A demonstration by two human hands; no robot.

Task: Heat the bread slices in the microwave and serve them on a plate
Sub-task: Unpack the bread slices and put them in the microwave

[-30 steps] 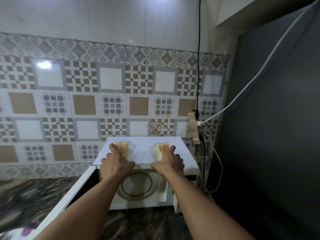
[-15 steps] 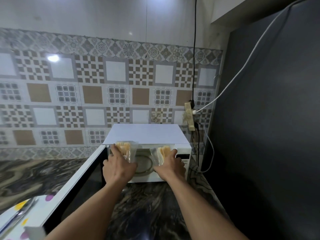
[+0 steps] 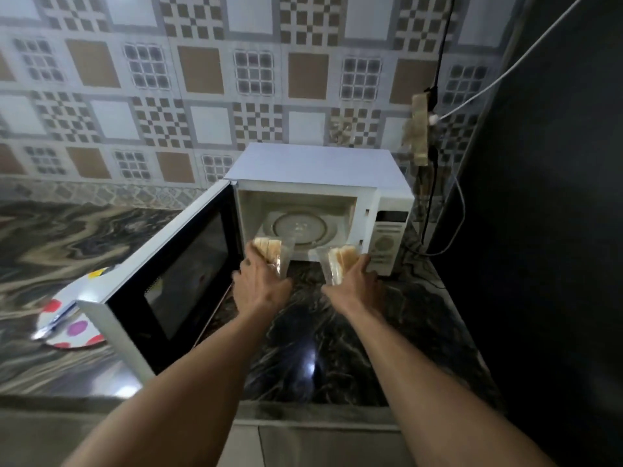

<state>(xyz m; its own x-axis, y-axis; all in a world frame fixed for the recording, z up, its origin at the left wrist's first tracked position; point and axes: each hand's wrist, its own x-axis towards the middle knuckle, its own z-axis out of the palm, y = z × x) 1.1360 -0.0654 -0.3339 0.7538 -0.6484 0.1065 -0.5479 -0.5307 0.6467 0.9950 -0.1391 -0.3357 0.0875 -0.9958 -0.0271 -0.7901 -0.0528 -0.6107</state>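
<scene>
A white microwave (image 3: 387, 203) stands at the back of the counter with its door (image 3: 175, 267) swung open to the left. Its glass turntable (image 3: 300, 227) is bare. My left hand (image 3: 261, 284) holds a clear packet of bread slices (image 3: 269, 251) at the lower left of the opening. My right hand (image 3: 357, 281) holds a second clear packet of bread slices (image 3: 338, 261) just in front of the opening's lower right. Left of the door lies a white plate with coloured dots (image 3: 72, 328), partly hidden by the door.
A metal utensil (image 3: 54, 323) rests on the plate. The dark marbled counter (image 3: 320, 348) runs under my arms. A dark panel (image 3: 546, 230) closes off the right side. Cables and a power strip (image 3: 419, 129) hang on the tiled wall behind the microwave.
Both hands have come down with the bread packets from the microwave's top to the front of its open cavity. The camera has tilted downward, showing more counter and the plate.
</scene>
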